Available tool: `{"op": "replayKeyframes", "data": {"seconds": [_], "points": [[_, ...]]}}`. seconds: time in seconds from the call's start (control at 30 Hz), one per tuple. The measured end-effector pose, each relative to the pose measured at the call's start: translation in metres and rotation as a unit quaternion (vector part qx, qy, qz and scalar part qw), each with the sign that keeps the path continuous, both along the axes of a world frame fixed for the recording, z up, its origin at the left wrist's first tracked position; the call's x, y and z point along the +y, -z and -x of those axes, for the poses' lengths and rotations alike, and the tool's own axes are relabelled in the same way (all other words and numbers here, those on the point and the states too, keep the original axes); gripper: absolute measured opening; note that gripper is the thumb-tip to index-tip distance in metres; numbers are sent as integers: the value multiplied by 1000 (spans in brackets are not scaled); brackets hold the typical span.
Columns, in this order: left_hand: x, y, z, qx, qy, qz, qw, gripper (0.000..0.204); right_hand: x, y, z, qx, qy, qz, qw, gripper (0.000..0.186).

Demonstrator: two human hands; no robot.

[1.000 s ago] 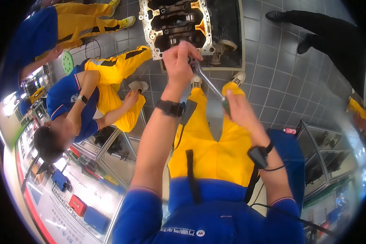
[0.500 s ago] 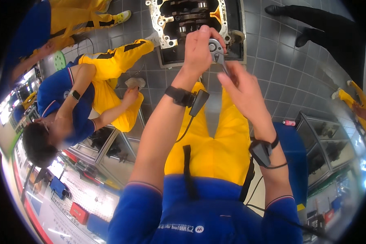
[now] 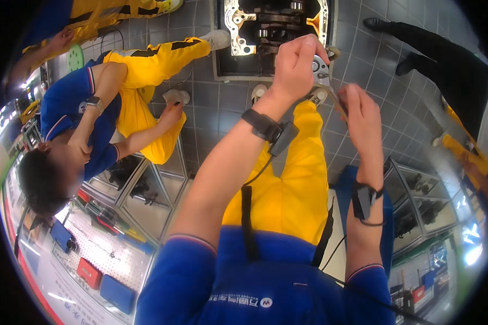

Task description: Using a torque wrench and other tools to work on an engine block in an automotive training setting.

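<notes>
1. Camera wearer [image 3: 282,254]: blue shirt, yellow trousers, both forearms reaching fwd to top of view.
2. Co-worker [image 3: 65,105], on wearer's L: seated, same blue/yellow kit, smartwatch on one wrist.
3. Dark tray [image 3: 244,77] w/ pale rim, on grey tiled floor, cut off by top edge.
4. Engine block [image 3: 236,27] in tray, underside up, crankshaft [image 3: 281,21] exposed in middle.
5. R hand [image 3: 361,114]: fingers bent, at wrench handle; can't tell if they close on it.
6. L hand [image 3: 297,67]: fingers curled over ratchet head, in front of block's near R corner.
7. Ratchet wrench [image 3: 323,77]: between the hands, head up by L hand, handle slanting down to R hand. Can't tell if it's on a bolt.
8. Dark wrist units [image 3: 283,140], one per wearer's wrist, on black straps w/ thin cables.
9. Green round stool seat [image 3: 75,58], far L, near co-worker.
</notes>
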State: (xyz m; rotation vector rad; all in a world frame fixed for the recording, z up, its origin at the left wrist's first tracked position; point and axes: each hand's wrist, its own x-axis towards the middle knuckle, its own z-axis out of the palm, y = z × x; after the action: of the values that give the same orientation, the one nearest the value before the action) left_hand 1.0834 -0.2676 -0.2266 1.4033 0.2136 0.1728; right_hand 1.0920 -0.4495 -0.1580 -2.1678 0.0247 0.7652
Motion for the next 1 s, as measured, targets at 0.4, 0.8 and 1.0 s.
{"op": "replayKeyframes", "data": {"seconds": [0.4,0.8,1.0], "points": [[-20,8,11,-66,-256,-6,964,35,-73,-2,-43,-112,115,52,986,37],[-9,-31,-5,85,-109,-589,796,31,31,-9,-209,-191,-201,144,950,45],[-12,-30,-14,11,-80,-562,823,33,-39,17,-191,-428,-405,222,777,41]]}}
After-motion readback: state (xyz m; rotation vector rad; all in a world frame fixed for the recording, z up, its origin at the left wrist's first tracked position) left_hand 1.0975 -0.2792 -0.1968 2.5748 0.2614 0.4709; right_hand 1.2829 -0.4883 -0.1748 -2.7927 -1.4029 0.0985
